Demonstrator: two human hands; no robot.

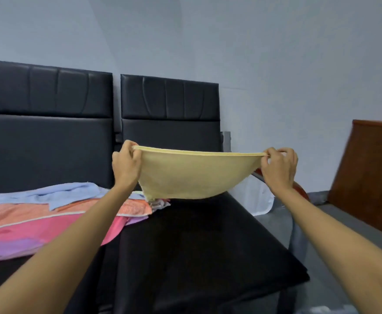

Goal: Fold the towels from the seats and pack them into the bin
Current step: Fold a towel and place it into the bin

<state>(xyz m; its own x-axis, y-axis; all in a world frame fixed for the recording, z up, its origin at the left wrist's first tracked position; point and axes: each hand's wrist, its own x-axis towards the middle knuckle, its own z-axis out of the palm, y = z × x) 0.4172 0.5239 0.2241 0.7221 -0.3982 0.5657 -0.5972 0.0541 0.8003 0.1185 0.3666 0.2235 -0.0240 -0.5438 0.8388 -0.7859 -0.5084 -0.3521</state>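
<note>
so the yellow towel (pixel 192 175) is stretched out in the air over the right black seat (pixel 197 241), doubled over. left hand (pixel 126 165) pinches one top corner, right hand (pixel 279 168) pinches the other, cloth sagging between. the other towels (pixel 49 214) are piled on the left seat.

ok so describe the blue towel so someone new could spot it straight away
Against the wall stand two black seats, and the left seat carries a heap of towels. The blue towel lies crumpled at the back of that heap, by the backrest. It is the only pale blue one; the orange towel and pink towel lie in front of it.
</note>
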